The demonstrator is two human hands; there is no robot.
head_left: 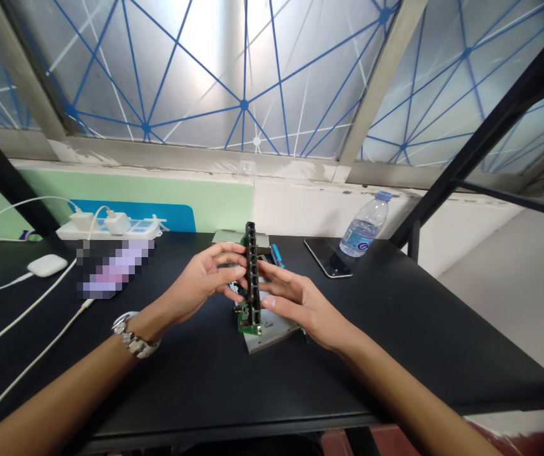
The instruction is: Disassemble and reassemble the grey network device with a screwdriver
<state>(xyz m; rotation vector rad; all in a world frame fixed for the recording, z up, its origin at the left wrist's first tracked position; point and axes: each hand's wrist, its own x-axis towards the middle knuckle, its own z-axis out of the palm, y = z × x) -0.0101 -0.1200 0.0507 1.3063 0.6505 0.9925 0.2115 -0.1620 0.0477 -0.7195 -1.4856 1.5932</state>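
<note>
- Circuit board (253, 275) with a long row of black ports: upright, edge-on to the camera, in the middle of the view, between the two hands, over a grey metal plate (272, 337). Can't tell if its lower edge touches the plate.
- Left hand (208, 275): on the board's left side, thumb and fingertips up against it. Grip: fingers bent and partly spread; can't tell if this hand alone is pinching the board.
- Right hand (307, 304): on the board's right side, fingers pointing at the ports, thumb near the lower end. Grip: thumb and fingers apart, loosely bent; can't tell if it pinches the board.
- Metal watch (136, 335) on the left wrist.
- Plate lies on the black desk (371, 361), partly hidden by hands and board.
- Blue object (277, 256) just behind the right fingertips, too small to name.
- Right side: dark phone (327, 258) lying flat, water bottle (364, 228) standing near it, blue cap on.
- Left side: white power strip (145, 227) with plugs in, white case (47, 265) on a cable, blurred-out item (120, 269) near it.
- Window (205, 69) with blue and white lines behind.
</note>
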